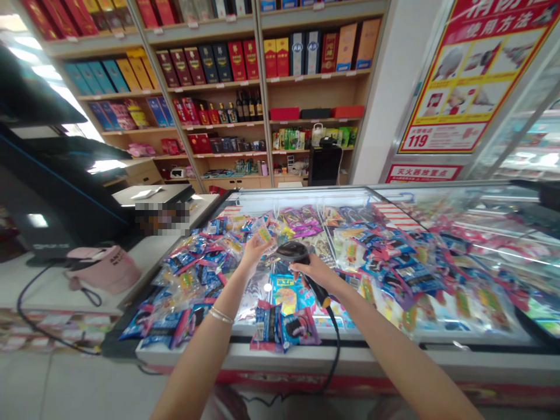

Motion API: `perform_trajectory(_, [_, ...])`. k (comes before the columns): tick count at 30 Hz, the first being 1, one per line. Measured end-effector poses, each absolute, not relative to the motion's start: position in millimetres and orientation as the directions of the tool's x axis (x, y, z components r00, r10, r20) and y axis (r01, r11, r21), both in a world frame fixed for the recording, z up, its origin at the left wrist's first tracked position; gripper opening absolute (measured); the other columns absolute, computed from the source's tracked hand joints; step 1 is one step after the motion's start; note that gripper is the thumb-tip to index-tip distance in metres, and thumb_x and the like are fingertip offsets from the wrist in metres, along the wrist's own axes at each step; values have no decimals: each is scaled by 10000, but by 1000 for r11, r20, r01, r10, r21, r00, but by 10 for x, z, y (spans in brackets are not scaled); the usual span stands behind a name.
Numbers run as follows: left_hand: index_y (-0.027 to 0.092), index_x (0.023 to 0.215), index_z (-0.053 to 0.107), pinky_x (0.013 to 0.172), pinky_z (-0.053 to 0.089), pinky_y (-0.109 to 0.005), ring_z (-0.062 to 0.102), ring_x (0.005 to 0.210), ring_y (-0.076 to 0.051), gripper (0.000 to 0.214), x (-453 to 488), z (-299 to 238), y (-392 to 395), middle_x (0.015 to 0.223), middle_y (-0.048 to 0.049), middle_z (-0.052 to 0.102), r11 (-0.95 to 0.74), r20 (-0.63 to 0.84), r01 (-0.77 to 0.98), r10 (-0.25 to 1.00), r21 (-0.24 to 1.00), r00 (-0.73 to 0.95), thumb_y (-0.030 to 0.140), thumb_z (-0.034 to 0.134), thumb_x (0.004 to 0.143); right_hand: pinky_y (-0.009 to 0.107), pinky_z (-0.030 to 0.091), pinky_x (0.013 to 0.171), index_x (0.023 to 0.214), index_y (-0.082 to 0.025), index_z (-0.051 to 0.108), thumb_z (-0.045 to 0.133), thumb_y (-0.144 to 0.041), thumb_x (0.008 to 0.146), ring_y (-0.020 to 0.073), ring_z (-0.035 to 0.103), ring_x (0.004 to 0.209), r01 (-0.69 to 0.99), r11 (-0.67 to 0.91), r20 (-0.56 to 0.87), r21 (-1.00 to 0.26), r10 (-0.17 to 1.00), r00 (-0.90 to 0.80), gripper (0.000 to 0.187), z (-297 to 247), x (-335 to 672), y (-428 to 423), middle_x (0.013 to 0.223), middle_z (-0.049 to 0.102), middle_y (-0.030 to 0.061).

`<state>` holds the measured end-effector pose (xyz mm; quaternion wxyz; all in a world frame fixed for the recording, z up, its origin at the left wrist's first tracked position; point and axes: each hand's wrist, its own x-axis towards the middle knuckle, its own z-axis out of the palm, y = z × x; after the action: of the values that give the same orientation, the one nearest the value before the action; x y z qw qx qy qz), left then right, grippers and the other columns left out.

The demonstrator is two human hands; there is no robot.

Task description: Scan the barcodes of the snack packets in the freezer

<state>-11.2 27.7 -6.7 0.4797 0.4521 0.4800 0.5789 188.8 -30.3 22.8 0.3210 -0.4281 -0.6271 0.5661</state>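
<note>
In the middle of the head view, my right hand (315,274) is wrapped round the handle of a black barcode scanner (292,252). The scanner's cable hangs down over the front of the glass-topped freezer. To its left, my left hand (255,249) grips a small clear snack packet (263,233) with a yellow-green label, held close to the scanner head. Beneath both hands, many blue and pink snack packets (203,259) lie in heaps on the freezer top. Two blue-and-pink packets (284,326) sit at its front edge, below the scanner.
A pink cap-like item (102,269) rests on the white counter at left, beside a dark checkout screen (52,192). Another pile of packets (402,262) covers the right part of the freezer (394,353). Shelves of boxed bottles (219,61) stand behind.
</note>
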Motion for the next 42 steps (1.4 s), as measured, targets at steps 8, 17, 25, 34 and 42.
perform_trajectory(8, [138,874,631,737,496,-301,660,732,-173,498,-97,-50,278,780,-34,698,-98,51,-236,979,967,-197,319,843,461,233,402,364,640,-143,631,622,-343,754,105,503,342,213,-21,-123,-977,870,-478,231,250,1839,-361,559,637,30])
perform_trajectory(17, [148,952,603,745,502,-324,668,736,-187,540,-100,-88,295,787,-38,704,-120,72,-256,979,959,-188,298,825,483,234,412,382,679,-133,667,629,-406,770,123,513,349,181,50,-55,-982,845,-532,290,190,1845,-331,432,550,-6])
perform_trajectory(25, [149,890,633,604,462,-240,646,670,-159,459,-87,-67,247,769,-54,707,-91,74,-123,988,988,-132,370,812,529,226,404,378,575,-151,593,620,-402,778,116,498,334,191,29,-80,-981,841,-535,324,215,1839,-348,390,533,-5])
perform_trajectory(34, [168,942,631,644,464,-271,657,747,-193,515,-99,-93,256,836,-73,716,-61,50,-102,994,993,-100,407,812,524,235,403,378,552,-179,560,621,-373,772,120,495,339,177,36,-63,-983,850,-523,299,225,1828,-360,393,529,-12])
perform_trajectory(42, [157,938,625,626,476,-263,654,737,-186,511,-99,-69,228,841,-76,710,-72,64,-81,994,994,-90,417,803,536,225,394,365,601,-162,599,627,-387,763,108,490,335,143,49,-32,-989,859,-512,279,212,1831,-359,439,559,-8])
